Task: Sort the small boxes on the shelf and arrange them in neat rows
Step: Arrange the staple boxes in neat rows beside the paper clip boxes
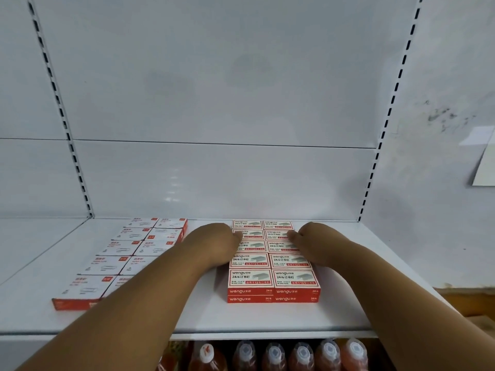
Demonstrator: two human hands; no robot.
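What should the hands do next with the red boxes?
Probably squeeze gently inward. The left hand and right hand rest on either side of the staple boxes, which already sit two across in rows, so a small nudge would straighten their edges.

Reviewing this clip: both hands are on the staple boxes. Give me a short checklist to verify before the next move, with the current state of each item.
1. Staple boxes in two straight columns: ok.
2. Front staple boxes stacked two high, edges flush: ok.
3. Left hand against the block's left side: ok.
4. Right hand against the block's right side, fingers on top: ok.
5. Paper clip boxes in two columns, apart from the staples: ok, though the left arm hides the front right one.
6. Back row against the shelf back panel: cannot tell.
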